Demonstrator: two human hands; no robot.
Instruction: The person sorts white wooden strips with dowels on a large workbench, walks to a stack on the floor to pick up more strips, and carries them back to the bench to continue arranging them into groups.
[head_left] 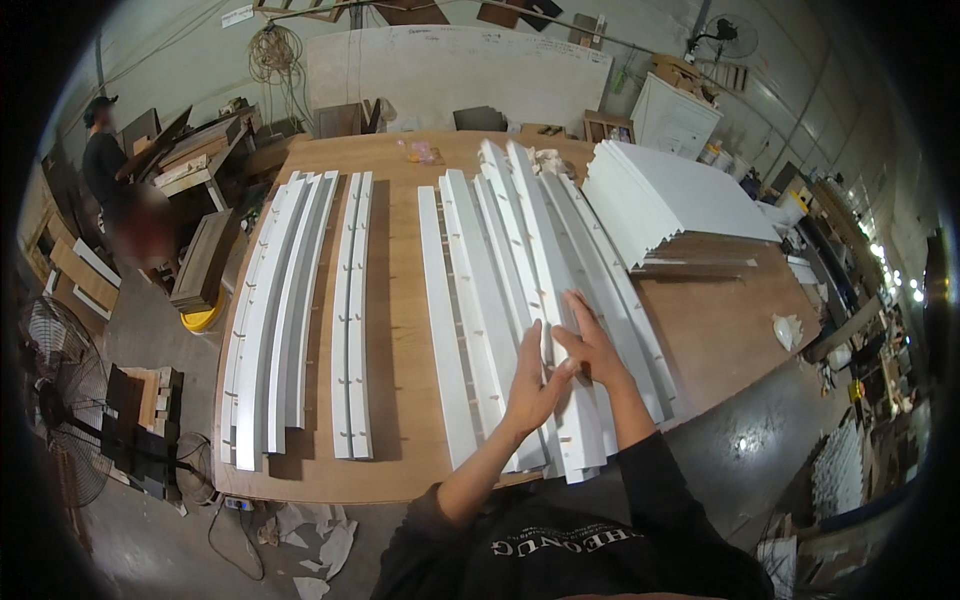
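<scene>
Both my hands are on a pair of long white strips with small wooden dowels in their edges. The strips lie lengthwise over other white strips, their near ends close to the table's front edge. My left hand presses along the left side with its thumb pointing right. Around the right side, my right hand grips with thumb and fingers, and the thumbs nearly meet. More white doweled strips lie to the left of my hands, with another strip on the right.
Separate white strips and a doweled pair lie on the left of the brown table. A stack of white panels stands at the far right. A person works at the far left, beyond a floor fan.
</scene>
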